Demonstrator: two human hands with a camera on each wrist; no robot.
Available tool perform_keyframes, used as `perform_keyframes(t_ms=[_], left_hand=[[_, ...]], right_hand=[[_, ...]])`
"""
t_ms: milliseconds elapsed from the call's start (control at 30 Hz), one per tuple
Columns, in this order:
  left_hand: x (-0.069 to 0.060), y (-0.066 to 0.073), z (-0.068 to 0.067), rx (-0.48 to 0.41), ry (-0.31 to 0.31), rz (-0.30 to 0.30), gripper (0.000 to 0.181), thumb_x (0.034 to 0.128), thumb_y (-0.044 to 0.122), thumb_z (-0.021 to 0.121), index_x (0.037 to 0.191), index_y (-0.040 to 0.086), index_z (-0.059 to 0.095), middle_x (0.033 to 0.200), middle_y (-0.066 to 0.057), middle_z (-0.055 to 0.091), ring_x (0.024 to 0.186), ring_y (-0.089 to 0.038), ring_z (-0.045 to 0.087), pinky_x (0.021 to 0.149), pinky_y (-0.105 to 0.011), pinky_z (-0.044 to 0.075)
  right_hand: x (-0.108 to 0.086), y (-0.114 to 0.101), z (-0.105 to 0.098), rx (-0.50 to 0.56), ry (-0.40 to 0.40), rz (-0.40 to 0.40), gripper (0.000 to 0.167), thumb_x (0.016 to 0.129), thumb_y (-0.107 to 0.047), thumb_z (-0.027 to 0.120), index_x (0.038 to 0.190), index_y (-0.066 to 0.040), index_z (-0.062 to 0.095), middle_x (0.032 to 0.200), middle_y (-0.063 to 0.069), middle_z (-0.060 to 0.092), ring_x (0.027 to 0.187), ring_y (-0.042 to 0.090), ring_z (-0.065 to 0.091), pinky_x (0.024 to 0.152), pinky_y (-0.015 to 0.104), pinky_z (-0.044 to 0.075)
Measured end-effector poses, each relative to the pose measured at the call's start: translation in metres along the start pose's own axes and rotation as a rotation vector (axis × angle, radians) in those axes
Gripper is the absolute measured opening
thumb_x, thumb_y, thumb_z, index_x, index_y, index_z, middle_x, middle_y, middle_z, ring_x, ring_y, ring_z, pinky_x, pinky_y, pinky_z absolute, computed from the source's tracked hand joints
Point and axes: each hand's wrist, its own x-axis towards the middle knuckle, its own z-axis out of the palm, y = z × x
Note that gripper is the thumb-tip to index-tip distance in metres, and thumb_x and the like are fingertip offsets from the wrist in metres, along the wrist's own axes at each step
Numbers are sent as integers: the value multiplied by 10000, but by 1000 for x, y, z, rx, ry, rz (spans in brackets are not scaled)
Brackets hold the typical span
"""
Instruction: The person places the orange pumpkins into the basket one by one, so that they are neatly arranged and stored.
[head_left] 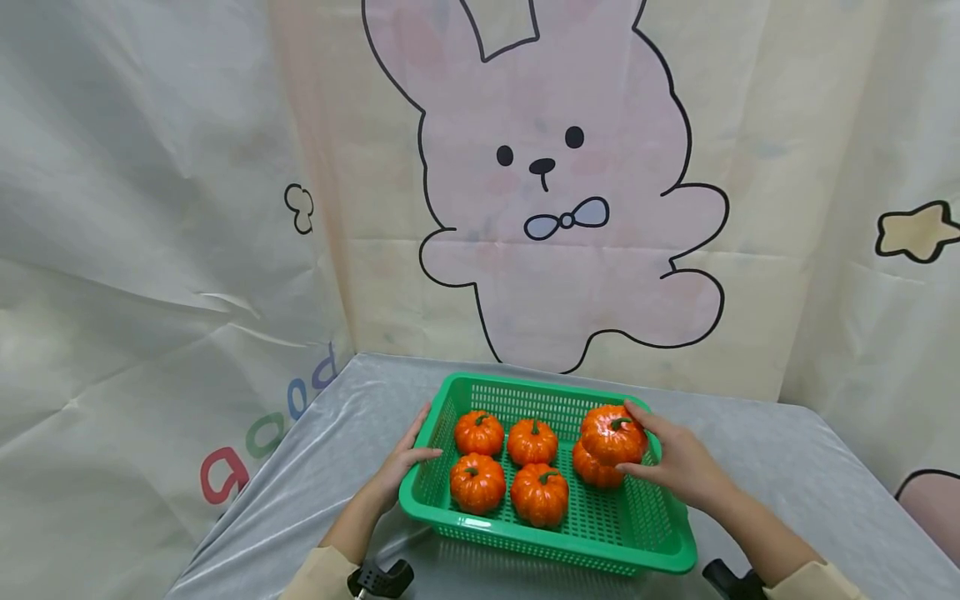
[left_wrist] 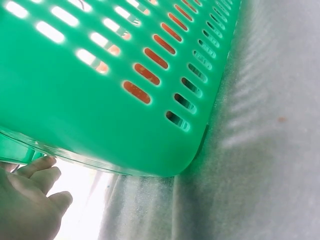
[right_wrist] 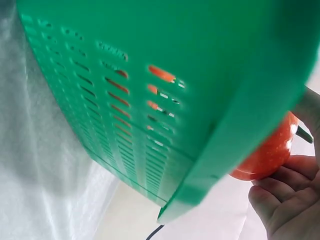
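Observation:
My right hand (head_left: 686, 462) holds an orange pumpkin (head_left: 611, 432) with a green stem between thumb and fingers, at the right end of a green plastic basket (head_left: 555, 550). That pumpkin overlaps another pumpkin (head_left: 597, 473) below it; whether they touch I cannot tell. In the right wrist view, the fingers cup the pumpkin (right_wrist: 267, 155) beyond the basket's rim. On the basket's left side, my left hand (head_left: 397, 471) grips the rim, thumb over the edge and fingers outside. The left wrist view catches part of this hand (left_wrist: 30, 202) by the basket's wall (left_wrist: 100, 110).
Inside the basket's left half sit several more pumpkins (head_left: 477, 483) in two rows. The basket rests on a table covered with grey cloth (head_left: 322, 467). Behind it hangs a curtain (head_left: 555, 283) with a rabbit drawing, and another curtain borders the left side.

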Motion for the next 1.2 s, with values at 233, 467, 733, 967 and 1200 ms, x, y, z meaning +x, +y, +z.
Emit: perform_keyframes(t_ms=[233,467,733,967,1200], left_hand=[[0,0,0,-3,-10,-1,806,877,87,518,1516,272,63,1583,-80,19,1394,-343,221,1008,-463,395],[1,1,0,6,1,-2,806,872,86,520,1515,273,71,1581,-98,25,1385,-356,236,1000,-458,405],[-2,1,0,28,-20,14,824,870,90,521,1520,223,34,1577,-135,-1,1386,-393,208,1012,-471,390],[-1,2,-1,26,-4,7,814,872,100,527,1519,246,55,1579,-116,24,1371,-377,255,975,-440,428],[0,1,0,12,-3,5,809,874,81,525,1517,260,67,1583,-84,7,1397,-356,208,1009,-469,395]], right_hand=[[-2,0,8,19,-57,6,830,691,-240,807,1371,36,421,1314,258,516,1120,430,545,805,487,515],[-4,-3,10,4,-73,-17,828,688,-258,809,1359,49,432,1309,252,523,1110,414,556,804,483,515],[-2,0,12,-2,-160,15,847,686,-316,805,1355,52,438,1311,258,518,1127,411,544,821,464,512],[0,2,14,29,-241,30,847,691,-350,796,1360,32,442,1295,249,531,1121,399,549,812,457,518],[-1,5,21,59,-320,24,857,691,-349,796,1359,49,435,1266,250,554,1125,397,549,842,485,498]])
